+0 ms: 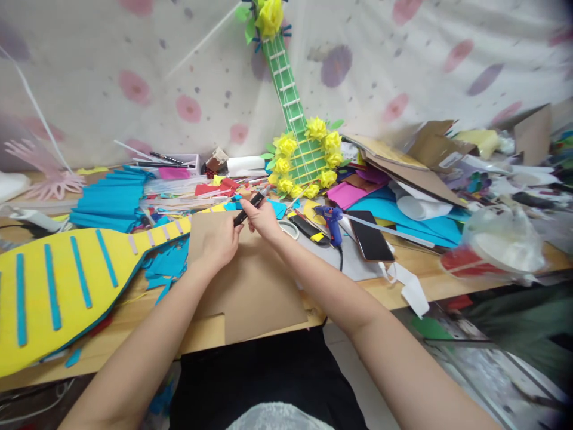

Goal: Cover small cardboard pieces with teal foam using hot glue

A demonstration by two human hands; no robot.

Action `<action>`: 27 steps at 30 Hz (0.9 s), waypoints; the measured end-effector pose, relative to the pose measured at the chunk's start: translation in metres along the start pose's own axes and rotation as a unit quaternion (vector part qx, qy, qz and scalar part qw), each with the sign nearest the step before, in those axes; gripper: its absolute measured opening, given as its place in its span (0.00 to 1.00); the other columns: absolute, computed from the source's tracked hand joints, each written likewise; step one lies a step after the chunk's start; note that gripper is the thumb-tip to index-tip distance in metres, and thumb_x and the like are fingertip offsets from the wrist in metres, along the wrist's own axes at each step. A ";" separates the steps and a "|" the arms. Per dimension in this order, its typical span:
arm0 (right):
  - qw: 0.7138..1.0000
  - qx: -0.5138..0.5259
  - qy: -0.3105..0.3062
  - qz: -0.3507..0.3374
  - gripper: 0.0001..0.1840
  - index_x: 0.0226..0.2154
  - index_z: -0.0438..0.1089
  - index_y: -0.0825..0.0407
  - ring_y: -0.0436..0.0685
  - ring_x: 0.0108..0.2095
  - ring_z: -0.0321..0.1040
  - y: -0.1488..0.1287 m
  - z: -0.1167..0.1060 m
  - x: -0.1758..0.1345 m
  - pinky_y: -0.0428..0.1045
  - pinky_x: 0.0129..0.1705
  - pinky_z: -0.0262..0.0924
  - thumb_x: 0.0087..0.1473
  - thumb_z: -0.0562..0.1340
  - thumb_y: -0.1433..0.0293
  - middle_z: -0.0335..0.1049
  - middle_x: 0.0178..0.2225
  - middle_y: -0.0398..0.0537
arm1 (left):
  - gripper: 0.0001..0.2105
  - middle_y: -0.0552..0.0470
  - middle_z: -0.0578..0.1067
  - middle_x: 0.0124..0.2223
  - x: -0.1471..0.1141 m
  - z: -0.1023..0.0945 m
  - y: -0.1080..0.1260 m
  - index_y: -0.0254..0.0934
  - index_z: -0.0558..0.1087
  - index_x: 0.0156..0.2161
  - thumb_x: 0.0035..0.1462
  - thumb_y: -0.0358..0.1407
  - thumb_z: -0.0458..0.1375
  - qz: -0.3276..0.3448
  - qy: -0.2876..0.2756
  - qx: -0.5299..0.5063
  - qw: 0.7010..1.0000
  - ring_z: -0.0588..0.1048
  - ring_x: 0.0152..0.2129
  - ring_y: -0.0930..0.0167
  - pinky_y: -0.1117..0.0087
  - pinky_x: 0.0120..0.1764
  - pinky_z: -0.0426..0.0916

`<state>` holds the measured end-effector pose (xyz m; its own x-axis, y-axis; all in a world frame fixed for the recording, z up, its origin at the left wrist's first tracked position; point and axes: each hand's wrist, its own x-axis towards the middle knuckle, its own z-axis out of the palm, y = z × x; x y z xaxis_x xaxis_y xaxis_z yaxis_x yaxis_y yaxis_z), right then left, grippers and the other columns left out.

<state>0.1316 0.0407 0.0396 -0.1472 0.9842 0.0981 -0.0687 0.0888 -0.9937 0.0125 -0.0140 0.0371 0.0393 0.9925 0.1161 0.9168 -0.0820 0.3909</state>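
Observation:
Over the upper part of a brown cardboard sheet, both hands meet at a slim black pen-like tool. Whether it is a marker or a knife I cannot tell. My left hand grips its lower end, fingers closed. Around its upper part, the fingers of my right hand are closed too. The cardboard lies flat on the wooden table, with a notch cut into its near left side. Just right of my right hand are a roll of tape and a black and yellow utility knife.
A yellow guitar-shaped cutout lies at left. Against the back sheet leans a green paper guitar with yellow flowers. A blue glue gun, a phone and a bagged cup lie to the right, among paper scraps.

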 end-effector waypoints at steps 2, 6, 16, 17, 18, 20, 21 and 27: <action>0.999 0.014 -0.029 -0.010 0.19 0.22 0.51 0.49 0.44 0.07 0.49 -0.006 0.002 -0.001 0.41 0.10 0.43 0.50 0.60 0.57 0.51 0.08 0.30 | 0.14 0.45 0.73 0.35 -0.001 0.000 -0.003 0.37 0.66 0.40 0.60 0.42 0.42 0.015 -0.007 -0.069 0.997 0.72 0.32 0.62 0.65 0.33 0.63; 0.997 -0.009 -0.067 -0.028 0.19 0.22 0.52 0.50 0.44 0.07 0.48 -0.016 0.004 0.003 0.41 0.10 0.42 0.52 0.59 0.56 0.50 0.08 0.30 | 0.14 0.50 0.72 0.33 0.004 0.004 -0.009 0.37 0.67 0.39 0.58 0.43 0.43 0.062 0.001 -0.218 0.974 0.70 0.30 0.67 0.68 0.34 0.63; 0.928 -0.333 0.034 -0.167 0.24 0.55 0.51 0.50 0.53 0.32 0.69 -0.007 -0.019 -0.004 0.47 0.36 0.61 0.57 0.52 0.63 0.72 0.35 0.47 | 0.14 0.50 0.72 0.29 0.024 -0.018 -0.002 0.36 0.70 0.33 0.56 0.43 0.48 0.044 0.036 -0.140 0.988 0.71 0.29 0.66 0.69 0.32 0.62; 0.897 -0.405 0.014 -0.177 0.24 0.55 0.52 0.49 0.55 0.35 0.69 -0.006 -0.021 -0.006 0.48 0.38 0.60 0.56 0.53 0.66 0.71 0.38 0.49 | 0.14 0.50 0.73 0.30 0.022 -0.015 0.000 0.37 0.71 0.34 0.56 0.44 0.48 0.053 0.019 -0.139 0.989 0.71 0.29 0.66 0.69 0.32 0.62; 0.869 -0.463 -0.004 -0.176 0.24 0.55 0.55 0.48 0.57 0.38 0.69 -0.006 -0.023 -0.006 0.49 0.39 0.59 0.55 0.53 0.67 0.71 0.40 0.50 | 0.15 0.50 0.73 0.30 0.020 -0.012 0.001 0.37 0.71 0.35 0.56 0.45 0.48 0.068 -0.004 -0.144 0.987 0.71 0.29 0.66 0.69 0.32 0.63; 0.838 -0.522 -0.007 -0.156 0.20 0.51 0.59 0.48 0.59 0.40 0.69 -0.006 -0.027 -0.004 0.49 0.38 0.58 0.56 0.52 0.65 0.71 0.40 0.51 | 0.17 0.50 0.74 0.32 0.017 -0.011 -0.003 0.37 0.71 0.41 0.56 0.46 0.48 0.110 -0.062 -0.167 0.978 0.72 0.30 0.66 0.68 0.33 0.65; 0.836 -0.529 0.004 -0.144 0.18 0.50 0.61 0.49 0.60 0.40 0.69 -0.005 -0.029 -0.002 0.48 0.37 0.58 0.57 0.51 0.62 0.71 0.40 0.50 | 0.19 0.50 0.75 0.34 0.017 -0.013 -0.008 0.38 0.70 0.45 0.55 0.47 0.49 0.131 -0.084 -0.174 0.972 0.73 0.31 0.67 0.68 0.35 0.66; 0.831 -0.546 0.030 -0.103 0.18 0.46 0.61 0.50 0.61 0.38 0.68 0.014 -0.051 0.012 0.50 0.36 0.57 0.57 0.53 0.58 0.71 0.38 0.50 | 0.31 0.42 0.65 0.57 0.034 -0.065 -0.095 0.34 0.65 0.53 0.40 0.42 0.60 0.049 -0.057 0.008 0.997 0.63 0.54 0.59 0.64 0.53 0.59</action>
<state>0.1791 0.0620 0.0239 -0.1916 0.9337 0.3026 0.8550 0.3102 -0.4157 -0.0986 0.0216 0.0630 0.1733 0.9837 0.0481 0.9125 -0.1788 0.3679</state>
